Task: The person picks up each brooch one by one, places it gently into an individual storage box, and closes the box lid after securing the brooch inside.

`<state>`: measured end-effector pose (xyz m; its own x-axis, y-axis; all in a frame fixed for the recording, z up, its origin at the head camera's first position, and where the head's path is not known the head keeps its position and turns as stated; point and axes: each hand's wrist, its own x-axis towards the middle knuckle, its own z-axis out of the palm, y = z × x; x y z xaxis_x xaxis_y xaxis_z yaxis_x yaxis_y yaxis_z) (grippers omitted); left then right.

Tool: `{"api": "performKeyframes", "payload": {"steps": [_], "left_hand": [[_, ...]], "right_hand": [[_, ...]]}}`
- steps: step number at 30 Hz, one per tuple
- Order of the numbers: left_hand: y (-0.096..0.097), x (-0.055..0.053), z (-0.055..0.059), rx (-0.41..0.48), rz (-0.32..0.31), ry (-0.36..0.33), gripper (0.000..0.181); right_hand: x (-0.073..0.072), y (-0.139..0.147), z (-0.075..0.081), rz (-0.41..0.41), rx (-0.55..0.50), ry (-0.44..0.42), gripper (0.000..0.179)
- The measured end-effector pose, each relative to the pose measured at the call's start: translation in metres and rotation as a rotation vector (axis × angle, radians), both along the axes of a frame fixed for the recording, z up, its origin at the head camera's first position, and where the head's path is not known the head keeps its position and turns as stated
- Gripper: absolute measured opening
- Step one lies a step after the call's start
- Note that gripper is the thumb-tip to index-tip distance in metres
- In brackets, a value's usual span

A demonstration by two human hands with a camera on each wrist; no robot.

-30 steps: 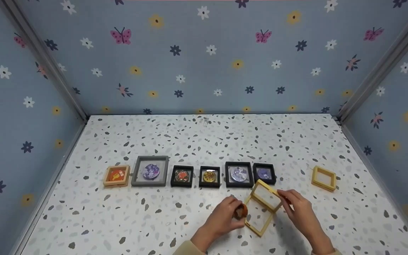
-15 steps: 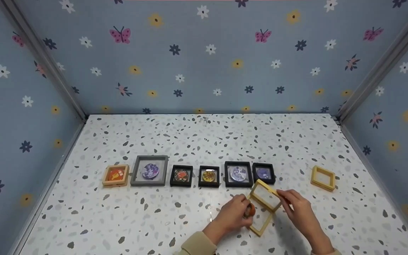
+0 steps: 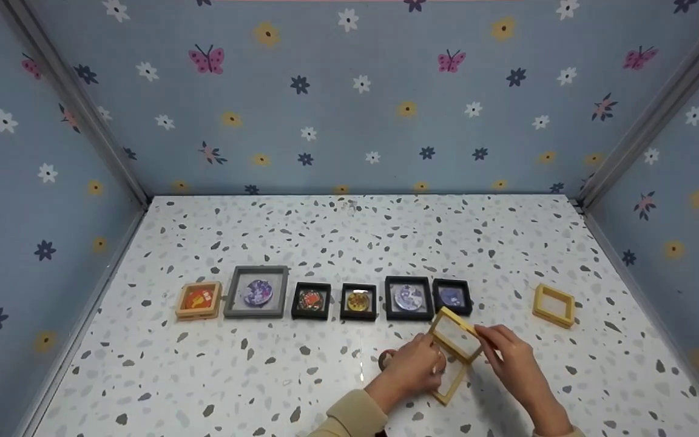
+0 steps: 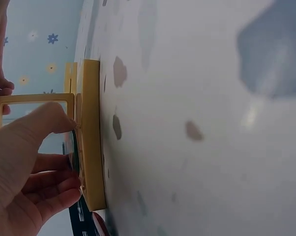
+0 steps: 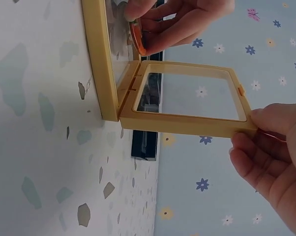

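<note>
In the head view a hinged yellow display frame (image 3: pixel 450 348) stands half raised, with its lower half (image 3: pixel 455 383) flat on the table. My right hand (image 3: pixel 510 358) pinches the raised half by its outer corner, between thumb and fingers. My left hand (image 3: pixel 410 367) is over the lower half, holding an orange-edged round badge (image 5: pixel 137 37) by its rim. In the right wrist view that badge tilts close over the clear film of the lower half. Most of the badge's face is hidden. Just left of my left hand a dark, reddish round piece (image 3: pixel 386 358) shows partly.
Behind my hands runs a row of framed badges, including an orange frame (image 3: pixel 199 315), a grey frame (image 3: pixel 256 314) and several black frames, one of them a larger black frame (image 3: pixel 410 316). A second yellow frame (image 3: pixel 553 318) lies to the right. Patterned walls enclose the table.
My left hand has moved right with the badge, from beside the yellow frame to over its lower half. A dark round piece now shows left of it. My right hand has stayed put.
</note>
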<state>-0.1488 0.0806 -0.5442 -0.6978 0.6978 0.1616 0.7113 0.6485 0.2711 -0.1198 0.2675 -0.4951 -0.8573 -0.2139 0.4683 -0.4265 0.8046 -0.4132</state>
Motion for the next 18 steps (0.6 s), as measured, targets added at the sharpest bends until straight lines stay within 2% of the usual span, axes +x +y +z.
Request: {"api": "performKeyframes", "payload": {"steps": [4,7,13,18], "left_hand": [[0.0026,-0.0011,-0.0003,-0.002,-0.032,0.008,0.003],[0.0036,-0.0008,0.0002,-0.001,-0.032,-0.001,0.004],[0.0058,-0.0006,-0.0003,-0.017,-0.056,0.044,0.006],[0.0067,-0.0006,0.0002,-0.036,-0.067,0.041,0.006]], "right_hand": [[-0.0001,0.0,0.0006,-0.003,0.005,-0.008,0.025],[-0.0001,0.0001,0.0009,-0.008,0.013,-0.007,0.025],[0.0001,0.0001,0.0003,-0.01,0.025,0.001,0.027],[0.0002,0.0001,0.0001,-0.014,0.029,-0.006,0.027]]}}
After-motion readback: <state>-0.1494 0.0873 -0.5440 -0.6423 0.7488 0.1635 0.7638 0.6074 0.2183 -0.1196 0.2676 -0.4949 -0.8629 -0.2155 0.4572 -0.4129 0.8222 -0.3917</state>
